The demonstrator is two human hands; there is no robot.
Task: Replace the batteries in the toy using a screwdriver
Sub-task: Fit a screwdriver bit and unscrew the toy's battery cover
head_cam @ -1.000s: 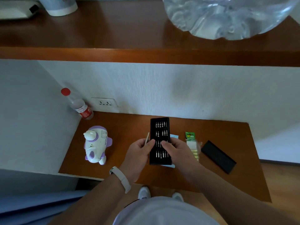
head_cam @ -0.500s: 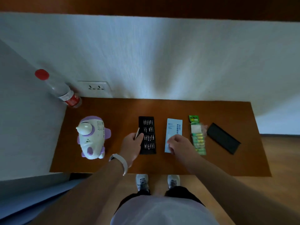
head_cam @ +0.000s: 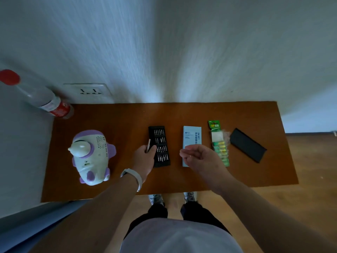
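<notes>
the table [head_cam: 182,114] is filling the middle of the view, its back edge meeting the wall and its near edge lying above my feet. the toy [head_cam: 91,157], a white and purple rocket shape in hard plastic, is lying at the table's left, well apart from both hands. i am judging it light, stiff and smooth, best taken round its rounded body and turned over to find the battery cover, which is not showing. bare wood is lying between the toy and the bit tray [head_cam: 160,146], giving room to work there. the bottle [head_cam: 45,101] is standing off in the back left corner. the battery pack [head_cam: 219,145] is lying just right of the blue box [head_cam: 191,136]. my left hand [head_cam: 145,158] is gripping the thin screwdriver [head_cam: 148,145] beside the tray's left edge. my right hand [head_cam: 198,156] is hovering over the box, fingers loosely curled. whether they are pinching a bit, i cannot tell.
</notes>
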